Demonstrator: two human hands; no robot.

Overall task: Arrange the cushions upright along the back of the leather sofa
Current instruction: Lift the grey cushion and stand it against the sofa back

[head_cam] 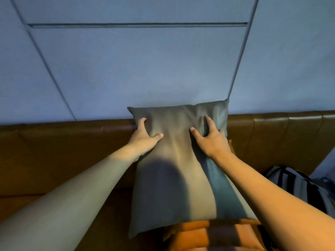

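Note:
A grey-green cushion leans upright against the back of the brown leather sofa, its top edge rising above the backrest. My left hand grips its upper left side, fingers wrapped around the edge and thumb pressed into the front. My right hand presses on its upper right front with fingers spread, pinching the fabric. An orange cushion lies flat under the grey one's lower edge. A striped grey and black cushion lies on the seat at the right.
A pale blue panelled wall stands right behind the sofa back. The backrest runs on to the left and to the right of the grey cushion.

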